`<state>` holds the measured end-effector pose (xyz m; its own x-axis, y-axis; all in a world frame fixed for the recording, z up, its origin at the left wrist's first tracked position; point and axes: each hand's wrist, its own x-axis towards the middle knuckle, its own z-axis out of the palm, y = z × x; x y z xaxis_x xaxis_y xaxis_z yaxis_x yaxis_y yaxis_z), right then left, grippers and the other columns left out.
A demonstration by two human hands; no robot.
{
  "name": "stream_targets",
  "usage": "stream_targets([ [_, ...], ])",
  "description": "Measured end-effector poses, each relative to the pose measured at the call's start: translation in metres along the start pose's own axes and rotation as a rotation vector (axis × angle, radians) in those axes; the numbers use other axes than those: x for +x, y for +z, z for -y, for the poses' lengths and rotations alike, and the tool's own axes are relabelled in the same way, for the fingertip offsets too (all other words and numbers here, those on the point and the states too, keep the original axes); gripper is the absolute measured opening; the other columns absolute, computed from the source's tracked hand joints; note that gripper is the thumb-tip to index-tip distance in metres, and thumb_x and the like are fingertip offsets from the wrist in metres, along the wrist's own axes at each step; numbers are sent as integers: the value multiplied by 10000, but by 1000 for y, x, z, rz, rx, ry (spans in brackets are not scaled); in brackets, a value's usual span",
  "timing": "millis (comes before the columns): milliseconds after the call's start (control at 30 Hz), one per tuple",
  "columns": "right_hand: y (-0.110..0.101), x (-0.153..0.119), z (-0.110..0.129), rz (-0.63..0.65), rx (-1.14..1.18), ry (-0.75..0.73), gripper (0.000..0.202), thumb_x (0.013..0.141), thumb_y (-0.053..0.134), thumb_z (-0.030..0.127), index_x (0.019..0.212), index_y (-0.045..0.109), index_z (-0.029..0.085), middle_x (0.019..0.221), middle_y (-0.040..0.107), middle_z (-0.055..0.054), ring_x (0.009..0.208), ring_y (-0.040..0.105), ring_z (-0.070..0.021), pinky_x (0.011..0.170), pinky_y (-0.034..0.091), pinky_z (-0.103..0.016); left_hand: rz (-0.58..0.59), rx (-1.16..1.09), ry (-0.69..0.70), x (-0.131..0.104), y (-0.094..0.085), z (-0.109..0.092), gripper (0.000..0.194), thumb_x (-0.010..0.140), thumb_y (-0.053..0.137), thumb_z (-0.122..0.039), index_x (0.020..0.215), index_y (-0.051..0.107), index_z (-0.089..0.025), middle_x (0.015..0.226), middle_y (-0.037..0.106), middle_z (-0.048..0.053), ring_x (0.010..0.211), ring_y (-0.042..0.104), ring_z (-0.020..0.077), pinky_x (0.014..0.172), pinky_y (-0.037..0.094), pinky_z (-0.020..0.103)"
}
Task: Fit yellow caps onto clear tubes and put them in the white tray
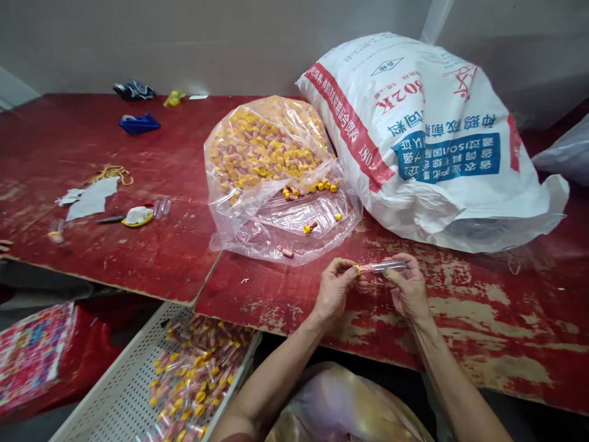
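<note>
Over the front of the worn red table, my left hand (335, 290) pinches the yellow-capped end of a pink-patterned piece (367, 268). My right hand (410, 293) grips a clear plastic tube (390, 266) between thumb and fingers. Piece and tube lie in one line and meet between the hands; how deep the piece sits inside, I cannot tell. Beyond my hands, a clear plastic bag (294, 220) holds many yellow-capped pink pieces (271, 150), with a few loose on its front flap. Below the table edge on the left, a white perforated crate (124, 380) contains many capped tubes (197, 374).
A big white woven sack (442, 110) leans at the back right. Left on the table are scissors (131, 217), white scraps (94, 197), yellow bands (113, 174), and a blue tape dispenser (138, 124). Another person's fingers (4, 247) show at the left edge.
</note>
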<state>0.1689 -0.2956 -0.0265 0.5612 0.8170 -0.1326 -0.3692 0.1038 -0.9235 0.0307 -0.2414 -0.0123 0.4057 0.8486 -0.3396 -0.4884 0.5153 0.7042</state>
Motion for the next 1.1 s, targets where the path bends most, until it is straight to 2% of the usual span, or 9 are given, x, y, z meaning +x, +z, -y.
stream_targets([
  [133, 1, -5, -11, 173, -176, 11, 359, 641, 783, 325, 849, 515, 207, 888, 601, -3, 758, 563, -127, 670, 476, -228, -76, 110, 77, -4, 0, 13, 285, 614, 789, -329, 792, 654, -152, 724, 611, -10, 628, 602, 117, 656, 504, 278],
  [300, 4, -17, -16, 407, -433, 68, 347, 788, 637, 453, 988, 543, 185, 759, 577, -5, 542, 485, -104, 492, 424, -222, -84, 474, 252, -14, -9, 11, 249, 780, 644, -402, 759, 727, -168, 832, 644, 39, 845, 583, 137, 813, 448, 248],
  [400, 5, -26, -14, 474, -580, -27, 319, 831, 582, 439, 1009, 572, 175, 823, 621, -34, 629, 554, -137, 551, 456, -243, -64, 549, 143, -10, -13, -1, 473, 836, 496, -567, 711, 698, -158, 769, 644, 56, 758, 580, 150, 718, 460, 260],
  [600, 18, -40, -7, 831, -806, -408, 174, 867, 534, 242, 1028, 586, 200, 925, 651, -40, 802, 612, -165, 726, 478, -272, 27, 320, -233, 9, -14, -9, 752, 751, 270, -815, 752, 623, -151, 688, 630, 66, 596, 572, 134, 548, 438, 231],
  [700, 25, -42, -9, 832, -787, -530, 147, 863, 516, 194, 1004, 558, 196, 859, 644, -31, 720, 609, -147, 655, 474, -245, 57, 298, -331, 8, -16, -7, 783, 702, 267, -858, 754, 606, -153, 605, 598, 48, 486, 519, 118, 478, 414, 229],
  [800, 35, -40, -12, 918, -836, -580, 160, 880, 470, 181, 1023, 543, 190, 855, 637, -41, 716, 613, -155, 638, 475, -246, -13, 416, -212, 1, -24, -13, 760, 715, 300, -838, 725, 609, -144, 579, 585, 41, 476, 515, 112, 463, 402, 220],
  [1000, 50, -35, -4, 873, -1084, -708, 322, 898, 469, 281, 1207, 479, 191, 1010, 595, -99, 791, 602, -202, 675, 479, -308, 188, 685, -202, -42, -68, -63, 540, 779, 472, -682, 762, 595, -157, 533, 537, -15, 367, 402, 66, 382, 285, 191],
  [1033, 45, -31, 1, 839, -1042, -703, 346, 884, 489, 298, 1219, 471, 211, 1033, 584, -93, 802, 593, -200, 689, 477, -310, 133, 698, -183, -54, -82, -74, 494, 786, 497, -647, 778, 592, -162, 526, 517, -30, 364, 376, 58, 379, 260, 185],
  [1100, 23, -16, 12, 539, -989, -688, 345, 879, 496, 334, 1209, 483, 236, 1065, 561, -98, 865, 569, -222, 762, 458, -344, -85, 726, -125, -83, -120, -94, 422, 795, 521, -591, 798, 589, -175, 525, 493, -47, 386, 364, 58, 393, 245, 178],
])
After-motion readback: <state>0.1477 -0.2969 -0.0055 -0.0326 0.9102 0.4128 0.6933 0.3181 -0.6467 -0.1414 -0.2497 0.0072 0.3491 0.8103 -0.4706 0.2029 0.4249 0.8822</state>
